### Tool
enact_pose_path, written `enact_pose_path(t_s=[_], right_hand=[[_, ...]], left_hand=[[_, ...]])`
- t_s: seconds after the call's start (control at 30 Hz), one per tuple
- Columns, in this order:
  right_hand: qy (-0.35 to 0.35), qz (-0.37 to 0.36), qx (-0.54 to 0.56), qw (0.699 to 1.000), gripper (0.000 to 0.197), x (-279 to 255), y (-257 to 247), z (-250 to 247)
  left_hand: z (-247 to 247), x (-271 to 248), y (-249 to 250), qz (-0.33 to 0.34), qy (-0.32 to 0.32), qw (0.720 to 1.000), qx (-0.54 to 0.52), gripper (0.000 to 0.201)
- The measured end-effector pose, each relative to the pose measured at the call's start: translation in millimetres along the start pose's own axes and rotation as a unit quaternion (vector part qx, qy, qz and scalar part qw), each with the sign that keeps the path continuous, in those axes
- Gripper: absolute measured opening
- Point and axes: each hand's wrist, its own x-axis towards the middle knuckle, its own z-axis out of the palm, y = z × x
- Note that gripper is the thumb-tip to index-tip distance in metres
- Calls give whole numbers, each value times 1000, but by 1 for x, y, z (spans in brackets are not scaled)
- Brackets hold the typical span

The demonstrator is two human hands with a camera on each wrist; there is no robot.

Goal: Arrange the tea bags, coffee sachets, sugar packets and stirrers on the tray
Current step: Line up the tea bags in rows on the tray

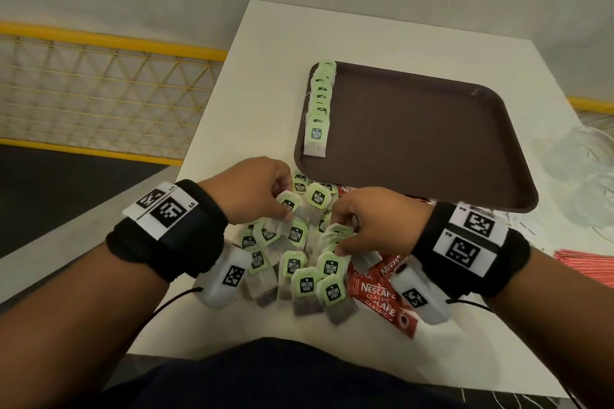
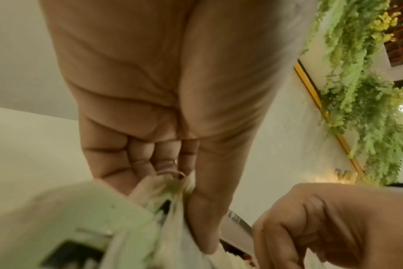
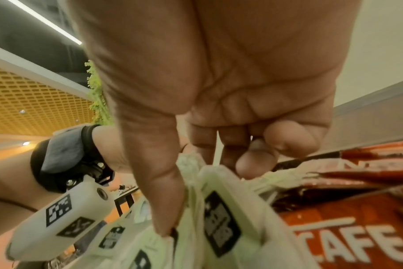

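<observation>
A brown tray [image 1: 432, 149] lies on the white table [image 1: 265, 83], with a row of green-tagged tea bags [image 1: 319, 109] along its left edge. A loose pile of tea bags [image 1: 309, 276] lies in front of the tray. My left hand [image 1: 265, 189] pinches a tea bag [image 1: 288, 206] at the pile's top, thumb [image 2: 205, 218] pressed on its paper. My right hand [image 1: 365, 222] grips a small stack of tea bags [image 1: 335, 239], thumb [image 3: 163, 200] over their tags [image 3: 221, 223]. Red Nescafe coffee sachets [image 1: 382, 295] lie beside and under the pile.
A bundle of red stirrers or packets [image 1: 588, 266] lies at the right edge. Crumpled clear plastic [image 1: 581, 163] sits right of the tray. A yellow mesh railing [image 1: 99, 93] runs left of the table. The table's near edge meets my lap.
</observation>
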Motion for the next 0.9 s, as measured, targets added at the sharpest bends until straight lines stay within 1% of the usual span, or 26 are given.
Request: enact_pose_path(t_s=[0.07, 0.17, 0.33, 0.4, 0.47, 0.5, 0.63, 0.73, 0.83, 0.9], right_hand=[[4, -7, 38, 999, 24, -1, 3, -4], [11, -11, 104, 994, 20, -4, 6, -12], [26, -23, 219, 975, 13, -8, 14, -24], [37, -35, 244, 968, 14, -9, 16, -32], [45, -47, 280, 958, 16, -9, 18, -41], [47, -52, 301, 951, 17, -8, 18, -45], [59, -58, 349, 933, 20, 2, 21, -62], [54, -42, 348, 935, 20, 18, 23, -73], [65, -18, 341, 938, 23, 36, 26, -78], [72, -6, 347, 935, 28, 48, 29, -78]], left_hand=[[-4, -2, -1, 10, -4, 999, -40, 24], [-9, -6, 0, 30, 0, 992, -126, 19], [-15, -5, 5, 72, 3, 967, -243, 13], [-16, -2, 7, 90, 12, 957, -274, 11], [-16, 2, 10, 94, 20, 946, -309, 13], [-15, 5, 11, 88, 23, 936, -339, 14], [-10, 18, 17, 55, 22, 887, -458, 6], [-8, 25, 21, 20, -5, 842, -540, 4], [-9, 32, 20, -6, -26, 799, -600, 8], [-12, 36, 18, -7, -28, 779, -626, 18]])
